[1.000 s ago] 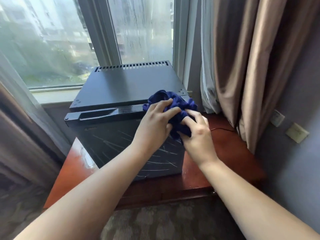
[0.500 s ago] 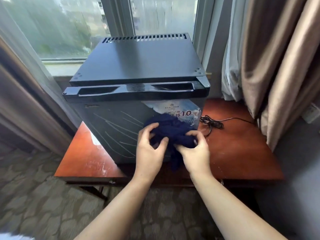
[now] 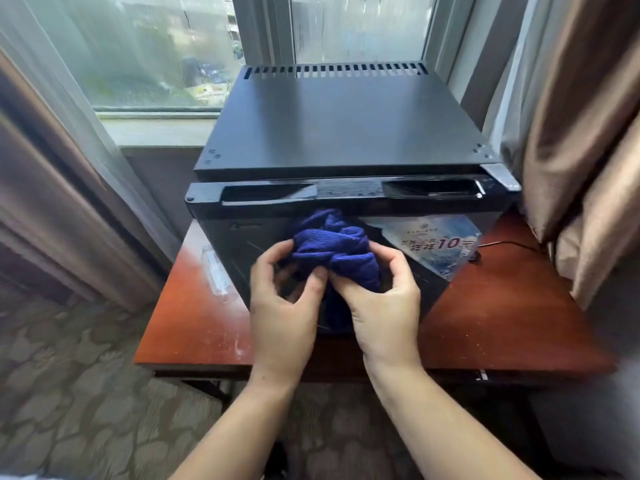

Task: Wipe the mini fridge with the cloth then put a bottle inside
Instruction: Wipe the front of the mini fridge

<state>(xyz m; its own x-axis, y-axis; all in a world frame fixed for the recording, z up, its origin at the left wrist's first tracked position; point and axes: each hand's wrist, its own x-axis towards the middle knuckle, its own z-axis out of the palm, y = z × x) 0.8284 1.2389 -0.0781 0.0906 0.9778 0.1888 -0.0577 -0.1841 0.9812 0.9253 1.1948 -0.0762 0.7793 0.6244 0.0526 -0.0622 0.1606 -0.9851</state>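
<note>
Black mini fridge (image 3: pixel 341 133) sits at table's (image 3: pixel 502 323) back edge, door shut. Both hands bunch blue cloth (image 3: pixel 334 251) against door front, below handle recess. Left hand (image 3: pixel 284 306) fingers pinched on cloth's left fold; right hand (image 3: pixel 384 306) fingers clamped on its lower right. Clear bottle (image 3: pixel 216 273) lies on table near left edge, beside fridge. Printed sticker (image 3: pixel 434 242) on door, right of cloth.

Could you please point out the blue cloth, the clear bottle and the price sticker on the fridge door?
blue cloth (image 3: pixel 332 247), head view, bunched middle.
clear bottle (image 3: pixel 216 273), head view, its side.
price sticker (image 3: pixel 436 242), head view, printed face.
</note>
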